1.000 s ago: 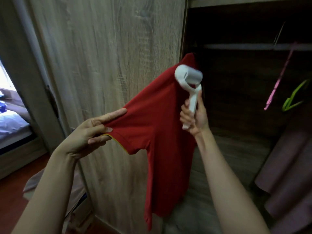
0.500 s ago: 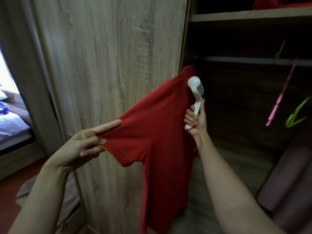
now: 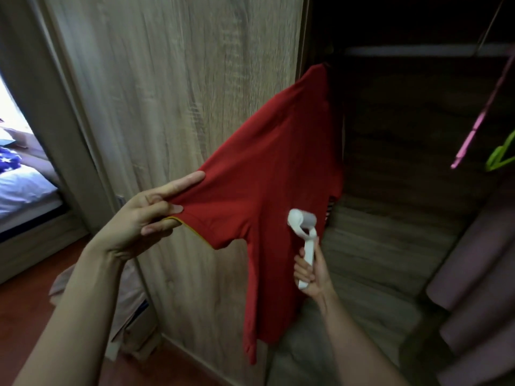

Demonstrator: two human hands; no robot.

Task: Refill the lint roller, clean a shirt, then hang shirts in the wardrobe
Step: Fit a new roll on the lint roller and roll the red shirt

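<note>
A red shirt point(image 3: 267, 168) hangs at the edge of the open wardrobe, its top near the rail point(image 3: 418, 50). My left hand point(image 3: 152, 215) pinches the sleeve's yellow-edged hem and pulls the sleeve out to the left. My right hand point(image 3: 312, 274) grips the handle of a white lint roller point(image 3: 302, 222). The roller head lies against the shirt's body, just below the armpit area.
The wooden wardrobe door point(image 3: 172, 107) stands behind the shirt. Pink point(image 3: 473, 132) and green point(image 3: 498, 154) hangers hang at the right, above mauve garments point(image 3: 479, 288). A bed point(image 3: 22, 188) shows through the gap at left. A pile of cloth point(image 3: 131, 316) lies on the floor.
My right hand has run the lint roller down the shirt, from the shoulder to the body below the armpit. My left hand keeps the sleeve stretched.
</note>
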